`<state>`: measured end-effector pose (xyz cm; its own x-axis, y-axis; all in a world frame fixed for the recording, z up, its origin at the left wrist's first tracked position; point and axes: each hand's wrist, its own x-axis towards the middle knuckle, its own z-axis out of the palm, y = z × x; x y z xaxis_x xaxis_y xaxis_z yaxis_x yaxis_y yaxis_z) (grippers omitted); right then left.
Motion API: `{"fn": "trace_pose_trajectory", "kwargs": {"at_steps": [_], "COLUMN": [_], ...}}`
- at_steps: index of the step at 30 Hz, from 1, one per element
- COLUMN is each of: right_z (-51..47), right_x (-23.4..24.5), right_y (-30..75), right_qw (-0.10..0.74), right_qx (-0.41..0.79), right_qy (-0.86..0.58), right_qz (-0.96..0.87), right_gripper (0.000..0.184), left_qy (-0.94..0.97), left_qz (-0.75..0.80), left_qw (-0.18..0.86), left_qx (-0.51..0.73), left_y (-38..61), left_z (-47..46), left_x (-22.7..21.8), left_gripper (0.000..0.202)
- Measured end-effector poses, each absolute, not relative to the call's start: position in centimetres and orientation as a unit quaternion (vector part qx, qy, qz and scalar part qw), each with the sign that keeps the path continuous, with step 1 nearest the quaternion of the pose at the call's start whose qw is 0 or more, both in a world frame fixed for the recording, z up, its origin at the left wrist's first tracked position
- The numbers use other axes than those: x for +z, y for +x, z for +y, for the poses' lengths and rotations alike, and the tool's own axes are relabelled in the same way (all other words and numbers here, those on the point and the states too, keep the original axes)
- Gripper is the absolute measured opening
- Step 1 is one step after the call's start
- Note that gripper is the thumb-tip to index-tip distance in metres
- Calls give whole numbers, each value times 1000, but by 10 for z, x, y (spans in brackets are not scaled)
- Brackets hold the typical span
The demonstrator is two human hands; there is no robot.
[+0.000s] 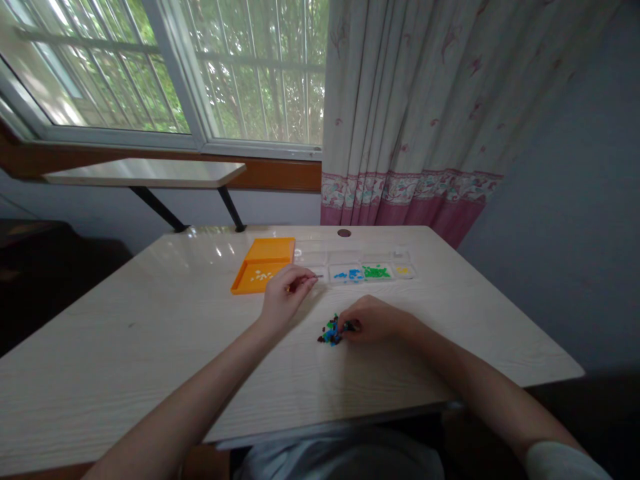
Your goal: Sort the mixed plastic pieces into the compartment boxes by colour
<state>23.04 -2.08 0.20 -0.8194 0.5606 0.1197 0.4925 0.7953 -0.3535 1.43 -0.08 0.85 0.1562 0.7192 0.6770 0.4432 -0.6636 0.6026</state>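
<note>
A small heap of mixed coloured beads lies on the pale wooden table. My right hand rests beside the heap, its fingers pinched on a piece at the heap's edge. My left hand hovers further back with its fingers pinched on a small thing I cannot make out, near the clear sorting box. That box holds blue beads, green beads and yellow beads in separate compartments.
An orange tray with a few pale beads stands behind my left hand. A cable hole sits at the table's far edge. A window shelf, a curtain and a grey wall lie beyond.
</note>
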Motion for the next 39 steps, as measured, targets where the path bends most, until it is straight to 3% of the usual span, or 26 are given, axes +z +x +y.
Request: {"fn": "trace_pose_trajectory", "kwargs": {"at_steps": [10,17,22,31,39], "right_z": [-18,-10,-7,2,3], "right_x": [-3,-10,-13,-21,-29], "right_y": [230,231,228,226,221], "right_qw": [128,177,222,313,357], "right_qx": [167,173,246,336,383], "right_qy": [-282,-307,-371,-404,-384], "right_qz": [-936,-919,-868,-791,-761], "right_gripper": [18,16,16,18,23], "left_qy": [716,729,748,863,860], "left_qz": [472,576,570,373,349], "left_qw": [86,13,-1,138,179], "left_qx": [507,370,339,311,325], "left_y": [1,-15,-14,16,30], "left_z": [20,40,40,11,0], "left_x": [-3,-16,-17,-16,-14], "left_gripper": [16,20,22,16,13]}}
